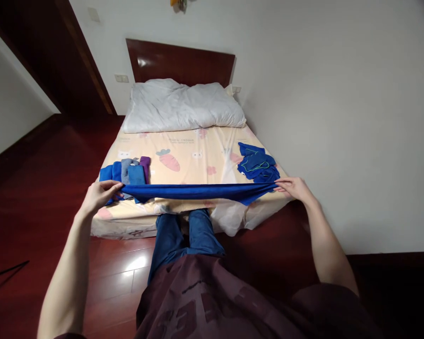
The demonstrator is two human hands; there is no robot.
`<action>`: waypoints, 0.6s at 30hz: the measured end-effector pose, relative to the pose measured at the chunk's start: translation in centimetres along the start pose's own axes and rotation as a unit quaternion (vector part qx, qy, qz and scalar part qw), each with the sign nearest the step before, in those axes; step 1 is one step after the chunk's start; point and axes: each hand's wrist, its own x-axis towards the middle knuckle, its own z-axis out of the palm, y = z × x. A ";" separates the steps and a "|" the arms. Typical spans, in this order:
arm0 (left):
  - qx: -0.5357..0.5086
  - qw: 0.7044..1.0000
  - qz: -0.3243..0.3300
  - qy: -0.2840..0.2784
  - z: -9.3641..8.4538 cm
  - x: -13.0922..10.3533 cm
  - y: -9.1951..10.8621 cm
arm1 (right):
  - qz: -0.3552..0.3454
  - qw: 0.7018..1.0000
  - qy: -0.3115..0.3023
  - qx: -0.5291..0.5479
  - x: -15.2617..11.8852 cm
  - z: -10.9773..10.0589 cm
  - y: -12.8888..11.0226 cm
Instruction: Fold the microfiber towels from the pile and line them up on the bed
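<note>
Above the bed, a blue cloth is pinched taut between left hand and right hand. Its sagging edge could be snagged on the folded clothes if lowered.

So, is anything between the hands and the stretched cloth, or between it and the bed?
Nothing visible separates left hand or right hand from the cloth. Toward the bed, folded cloths lie by its left end, a crumpled pile by its right.

- Pale, plain walls; a dark brown door at upper left.
- Glossy red-brown floor, light reflecting at lower left of centre.
- Central bed: dark wooden headboard, cream carrot-print sheet, bunched white quilt near the headboard.
</note>
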 end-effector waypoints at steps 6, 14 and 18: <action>-0.101 0.977 -0.148 -0.113 -0.7 1.3 0.6 | 0.005 0.999 -0.035 -0.032 1.8 -1.4 1.4; -0.178 0.978 -0.102 -0.033 7.0 9.8 -1.1 | -0.002 0.997 0.049 -0.064 10.6 2.8 2.5; -0.184 0.979 -0.054 0.071 11.3 15.7 -0.2 | -0.057 0.972 0.170 -0.149 16.0 4.8 1.5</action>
